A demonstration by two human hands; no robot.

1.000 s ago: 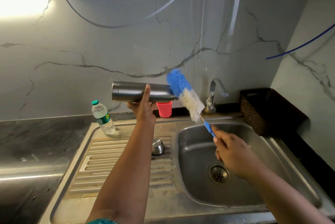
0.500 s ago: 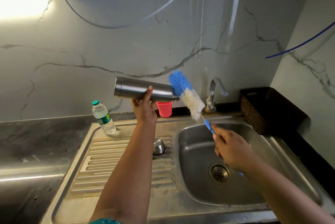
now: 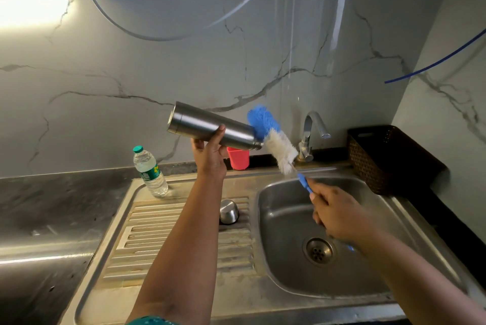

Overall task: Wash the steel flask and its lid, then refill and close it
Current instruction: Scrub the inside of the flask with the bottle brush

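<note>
Both hands were busy above the sink (image 3: 394, 219): left hand (image 3: 210, 156) gripped the steel flask (image 3: 210, 127) from beneath, mouth tilted right-downward; right hand (image 3: 339, 217) clutched the bottle brush (image 3: 273, 138) beside that mouth.

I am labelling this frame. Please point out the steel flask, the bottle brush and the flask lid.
steel flask (image 3: 210, 124): head view, middle of its body.
bottle brush (image 3: 278, 147): head view, white bristles.
flask lid (image 3: 228, 211): head view, domed top, on the drainboard.

Both forearms bare; a teal sleeve edge (image 3: 151, 320) shows at the left arm's bottom frame edge
</note>
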